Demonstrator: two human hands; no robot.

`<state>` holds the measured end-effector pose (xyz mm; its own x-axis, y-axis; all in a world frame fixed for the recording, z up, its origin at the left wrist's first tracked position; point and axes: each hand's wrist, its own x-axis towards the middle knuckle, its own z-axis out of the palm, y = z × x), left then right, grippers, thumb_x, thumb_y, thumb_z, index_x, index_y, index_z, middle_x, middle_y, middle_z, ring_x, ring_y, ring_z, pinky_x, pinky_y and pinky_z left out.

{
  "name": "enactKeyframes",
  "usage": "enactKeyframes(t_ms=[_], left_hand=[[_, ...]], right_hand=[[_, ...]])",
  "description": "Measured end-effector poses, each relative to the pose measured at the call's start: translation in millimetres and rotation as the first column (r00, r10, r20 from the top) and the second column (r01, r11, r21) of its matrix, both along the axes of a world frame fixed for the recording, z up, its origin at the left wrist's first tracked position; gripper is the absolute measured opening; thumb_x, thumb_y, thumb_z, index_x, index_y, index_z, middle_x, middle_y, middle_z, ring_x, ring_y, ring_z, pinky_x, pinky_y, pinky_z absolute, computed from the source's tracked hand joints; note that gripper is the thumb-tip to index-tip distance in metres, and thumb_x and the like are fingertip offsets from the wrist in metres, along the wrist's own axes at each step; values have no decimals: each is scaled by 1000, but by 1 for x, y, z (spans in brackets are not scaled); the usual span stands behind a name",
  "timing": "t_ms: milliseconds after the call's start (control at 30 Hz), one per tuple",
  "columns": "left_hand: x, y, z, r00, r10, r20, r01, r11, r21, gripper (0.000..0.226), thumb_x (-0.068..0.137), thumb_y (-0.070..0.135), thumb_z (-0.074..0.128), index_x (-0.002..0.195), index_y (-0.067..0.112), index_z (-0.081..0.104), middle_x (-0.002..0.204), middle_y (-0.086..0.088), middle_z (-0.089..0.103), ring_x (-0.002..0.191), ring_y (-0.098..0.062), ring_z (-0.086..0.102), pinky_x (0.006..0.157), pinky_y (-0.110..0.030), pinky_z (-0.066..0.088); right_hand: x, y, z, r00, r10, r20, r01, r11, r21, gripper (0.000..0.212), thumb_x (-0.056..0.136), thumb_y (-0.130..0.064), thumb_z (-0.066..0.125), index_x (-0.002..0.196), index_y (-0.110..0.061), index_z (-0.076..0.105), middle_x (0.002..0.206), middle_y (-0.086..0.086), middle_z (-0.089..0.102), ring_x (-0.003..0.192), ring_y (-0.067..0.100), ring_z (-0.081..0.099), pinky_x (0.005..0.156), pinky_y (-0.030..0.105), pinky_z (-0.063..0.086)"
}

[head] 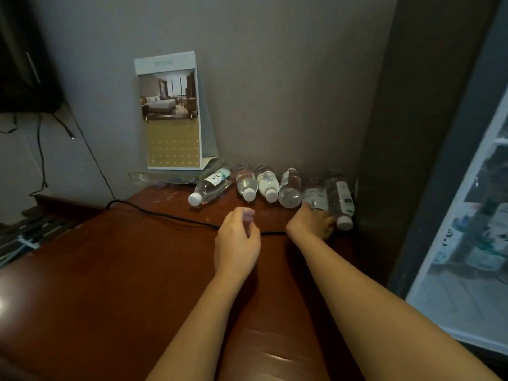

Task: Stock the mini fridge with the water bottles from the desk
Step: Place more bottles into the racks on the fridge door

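Observation:
Several clear water bottles with white caps lie on their sides in a row at the back of the dark red wooden desk (123,270), against the wall. The leftmost bottle (211,185) lies at a slant. My right hand (312,222) grips the neck end of the second bottle from the right (316,198), beside the rightmost bottle (341,202). My left hand (237,237) hovers over the desk with loosely curled fingers, holding nothing, just short of a bottle (246,182) whose cap points at it. The fridge (467,229) with its glass door stands at the right.
A black cable (165,215) runs across the desk under both wrists. A standing calendar (173,114) leans on the wall behind the bottles. A dark screen (24,64) hangs at top left, cables dangling below. A dark panel (384,133) separates desk and fridge.

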<state>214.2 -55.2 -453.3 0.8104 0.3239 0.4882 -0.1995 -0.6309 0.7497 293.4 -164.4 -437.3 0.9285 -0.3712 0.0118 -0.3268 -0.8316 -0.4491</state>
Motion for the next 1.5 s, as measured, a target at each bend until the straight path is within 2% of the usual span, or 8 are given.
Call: enactKeyframes(t_ms=[467,567,700,800,1033,1267,1400,1500], left_hand=[[-2,-1,-3,956,-293,12,294,955,-50,54,82,27,69,132,24,46,124,11,46,108,-3,49,89,-23,42],[-7,-1,3,875,-482,-50,455,852,-258,75,70,35,78,135,32,41,137,11,43,126,-5,41,103,-30,37],[-20,1,11,725,-689,-25,587,636,-501,66,65,26,81,123,32,50,120,0,61,112,-12,59,91,-27,49],[-25,-1,13,672,-739,-44,615,589,-524,57,71,16,77,121,26,52,115,-6,65,106,-15,63,87,-29,52],[-27,-6,10,695,-709,-121,607,668,-431,36,75,2,73,104,20,61,104,-3,71,98,-14,66,86,-31,53],[-50,-16,16,752,-645,-138,561,736,-380,33,76,-3,71,103,14,63,98,-1,72,94,-12,68,74,-22,53],[-78,-16,25,778,-612,-142,526,758,-385,33,76,-7,68,101,15,64,97,-1,72,90,-10,68,73,-21,53],[-103,-17,31,786,-602,-141,510,760,-403,30,79,0,66,99,22,65,96,0,73,92,-13,68,76,-23,52]], right_hand=[[-58,-17,84,773,143,618,-163,986,-24,25,93,-24,49,116,-14,48,107,16,63,102,35,58,85,49,50],[-80,-19,90,775,228,590,-278,961,-7,28,92,-30,51,114,-13,51,106,13,64,98,32,61,82,46,51],[-93,-19,89,785,327,526,-377,926,-13,31,91,-36,54,115,-17,54,106,5,64,96,23,62,72,31,48],[-96,-20,93,771,379,512,-437,899,-8,35,87,-43,59,111,-17,55,103,4,64,95,22,62,79,39,53],[-111,-21,82,705,402,584,-514,857,30,42,83,-48,62,112,-18,55,98,6,67,91,23,64,76,45,55],[-146,-33,80,713,509,482,-540,837,-87,46,99,-24,41,143,-20,30,135,11,49,121,28,50,95,43,45],[-180,-50,68,736,551,392,-645,747,162,76,92,-7,48,151,-24,3,149,8,31,130,25,41,104,36,37],[-210,-62,42,755,557,345,-650,705,283,82,86,-20,61,150,-24,9,141,7,39,122,20,48,100,31,42]])
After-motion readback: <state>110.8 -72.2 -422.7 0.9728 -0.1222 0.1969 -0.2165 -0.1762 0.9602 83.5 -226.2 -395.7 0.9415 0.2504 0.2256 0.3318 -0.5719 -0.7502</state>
